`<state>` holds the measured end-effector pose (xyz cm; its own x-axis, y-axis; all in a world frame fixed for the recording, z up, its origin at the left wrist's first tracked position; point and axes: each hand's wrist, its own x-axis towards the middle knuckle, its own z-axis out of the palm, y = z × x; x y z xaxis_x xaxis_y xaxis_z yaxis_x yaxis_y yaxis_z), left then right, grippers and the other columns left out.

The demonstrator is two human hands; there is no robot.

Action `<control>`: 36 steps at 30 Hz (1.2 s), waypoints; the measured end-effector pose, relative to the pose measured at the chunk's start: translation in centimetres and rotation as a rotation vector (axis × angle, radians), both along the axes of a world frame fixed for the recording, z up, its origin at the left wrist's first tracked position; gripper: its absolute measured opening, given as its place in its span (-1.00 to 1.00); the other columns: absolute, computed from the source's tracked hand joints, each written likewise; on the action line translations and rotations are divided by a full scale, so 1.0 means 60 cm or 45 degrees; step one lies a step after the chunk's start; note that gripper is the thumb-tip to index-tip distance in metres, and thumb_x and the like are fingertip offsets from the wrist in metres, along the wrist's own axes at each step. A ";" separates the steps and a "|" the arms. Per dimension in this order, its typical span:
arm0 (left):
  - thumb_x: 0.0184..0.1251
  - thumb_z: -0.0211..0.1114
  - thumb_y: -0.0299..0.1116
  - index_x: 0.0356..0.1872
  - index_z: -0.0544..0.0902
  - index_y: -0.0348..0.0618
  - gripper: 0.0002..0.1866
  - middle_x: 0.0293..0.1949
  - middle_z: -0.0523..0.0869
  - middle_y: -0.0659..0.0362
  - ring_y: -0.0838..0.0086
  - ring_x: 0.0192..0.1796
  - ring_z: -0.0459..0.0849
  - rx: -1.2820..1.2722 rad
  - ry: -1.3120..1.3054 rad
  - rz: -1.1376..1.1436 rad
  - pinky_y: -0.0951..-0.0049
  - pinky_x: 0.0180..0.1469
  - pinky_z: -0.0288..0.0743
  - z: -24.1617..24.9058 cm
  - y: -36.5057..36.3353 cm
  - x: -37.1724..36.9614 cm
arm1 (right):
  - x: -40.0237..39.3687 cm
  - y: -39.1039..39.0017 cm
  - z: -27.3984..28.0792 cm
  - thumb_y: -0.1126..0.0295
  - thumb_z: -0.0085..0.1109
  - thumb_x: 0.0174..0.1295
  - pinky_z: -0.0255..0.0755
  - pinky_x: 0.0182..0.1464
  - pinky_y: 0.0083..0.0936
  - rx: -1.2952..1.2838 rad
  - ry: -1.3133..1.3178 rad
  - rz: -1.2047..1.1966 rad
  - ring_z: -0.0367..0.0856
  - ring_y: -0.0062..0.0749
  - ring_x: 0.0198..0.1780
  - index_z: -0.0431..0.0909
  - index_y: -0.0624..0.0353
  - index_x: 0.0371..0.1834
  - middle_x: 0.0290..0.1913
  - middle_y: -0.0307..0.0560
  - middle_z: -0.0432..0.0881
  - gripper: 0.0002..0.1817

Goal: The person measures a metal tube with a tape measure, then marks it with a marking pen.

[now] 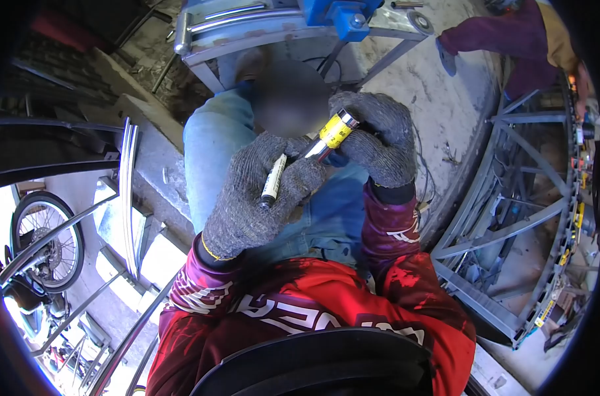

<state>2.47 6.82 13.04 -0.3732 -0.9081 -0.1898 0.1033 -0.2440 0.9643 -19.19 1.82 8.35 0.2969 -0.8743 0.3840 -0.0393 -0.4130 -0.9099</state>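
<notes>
Both my hands wear grey knitted gloves and meet in front of my lap. My left hand (257, 188) is closed, with a white marker (273, 179) lying between its fingers, black end toward my wrist. The same fingers touch the lower end of a short shiny metal tube (315, 152). A yellow band (336, 130) with printed figures goes round the tube's upper part. My right hand (382, 138) is closed around the tube from the right side. The tube is tilted, its bright end up and to the right. Part of it is hidden by the gloves.
Ahead stands a metal work frame (293, 31) carrying a blue machine part (349, 20). Welded steel framing (531, 247) lies to the right, near another person's sleeve (491, 30). On the left are metal bars (128, 198) and a motorcycle wheel (47, 241).
</notes>
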 end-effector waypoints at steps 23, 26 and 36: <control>0.39 0.34 -0.33 -0.26 0.64 -0.26 -0.82 -0.41 0.59 0.11 0.43 -0.45 0.55 -0.249 -0.115 -0.017 0.38 -0.39 0.37 -0.005 0.001 0.002 | -0.003 -0.008 -0.005 0.24 0.55 0.01 0.59 0.02 -0.17 -0.150 -0.086 0.067 0.75 -0.08 -0.15 0.66 0.28 -0.13 -0.28 0.05 0.73 -0.57; 0.41 0.34 -0.30 -0.26 0.64 -0.25 -0.81 -0.43 0.58 0.15 0.50 -0.47 0.53 -0.156 -0.026 -0.021 0.42 -0.42 0.35 -0.008 0.004 0.003 | 0.000 -0.007 -0.004 0.25 0.54 0.03 0.59 0.03 -0.14 -0.152 -0.088 0.079 0.75 -0.11 -0.19 0.67 0.27 -0.12 -0.30 0.05 0.73 -0.58; 0.40 0.38 -0.26 -0.22 0.63 -0.22 -0.78 -0.49 0.57 0.26 0.62 -0.47 0.56 0.159 0.090 -0.146 0.47 -0.47 0.32 0.000 0.001 0.015 | 0.004 -0.017 -0.005 0.13 0.52 0.03 0.57 0.03 -0.11 -0.212 -0.114 0.137 0.70 -0.20 -0.35 0.67 0.28 -0.23 -0.44 -0.04 0.68 -0.57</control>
<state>3.35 6.88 13.05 -0.4894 -0.8299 -0.2678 0.1346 -0.3753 0.9171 -18.93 0.77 8.08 0.3436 -0.7617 0.5493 0.0912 -0.5551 -0.8268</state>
